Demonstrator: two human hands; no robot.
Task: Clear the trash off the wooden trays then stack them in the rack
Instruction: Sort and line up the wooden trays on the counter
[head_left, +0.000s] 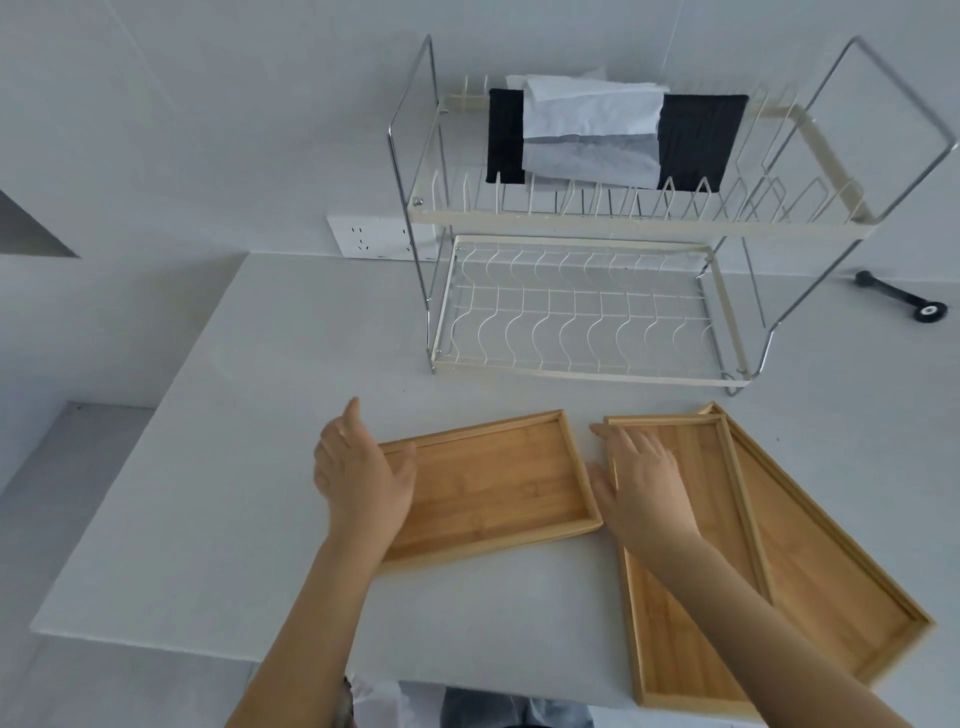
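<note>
Three empty wooden trays lie on the white table. The left tray (498, 480) sits between my hands. My left hand (358, 467) is open at its left edge, fingers spread over the rim. My right hand (641, 480) is open too, hovering over the near end of the middle tray (691, 623), just right of the left tray. The right tray (821, 561) lies partly under the middle one. The two-tier wire rack (576, 332) stands behind the trays; its lower shelf holds nothing.
A black cloth (696, 140) and white paper (587, 119) rest on the rack's upper shelf. A wall socket (374, 236) is left of the rack. A black tool (904, 299) lies at the far right. The table's near edge (156, 644) runs below my arms.
</note>
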